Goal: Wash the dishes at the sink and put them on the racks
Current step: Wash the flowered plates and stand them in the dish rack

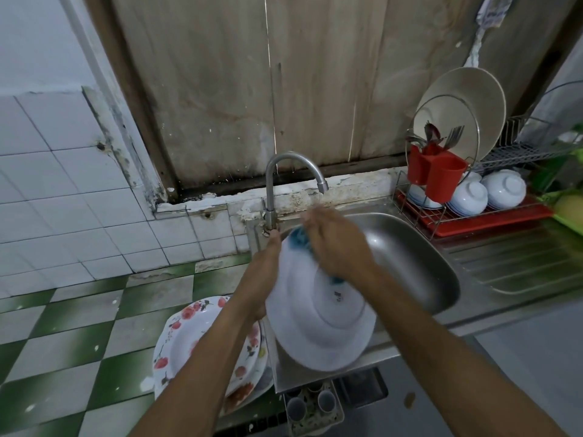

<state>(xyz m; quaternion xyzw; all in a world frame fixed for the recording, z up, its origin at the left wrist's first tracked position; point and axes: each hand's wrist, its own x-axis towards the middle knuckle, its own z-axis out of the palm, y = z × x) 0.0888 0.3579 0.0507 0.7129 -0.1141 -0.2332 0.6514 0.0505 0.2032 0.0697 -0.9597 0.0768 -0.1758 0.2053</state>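
Note:
A white plate (318,329) is held tilted over the left edge of the steel sink (419,247), its underside facing me. My left hand (262,279) grips the plate's left rim from behind. My right hand (334,244) presses a blue sponge (299,239) against the plate's upper part, just below the tap (284,181). A stack of flowered plates (195,335) lies on the floor left of the sink. The dish rack (473,216) stands at the right, with white bowls (485,193) upside down and large plates (463,105) upright.
A red cutlery holder (437,175) with forks and spoons hangs on the rack's front. The ribbed steel drainboard (517,260) runs right of the basin. A small tray with cups (312,405) sits below the sink front. Green-and-white floor tiles (79,342) fill the left.

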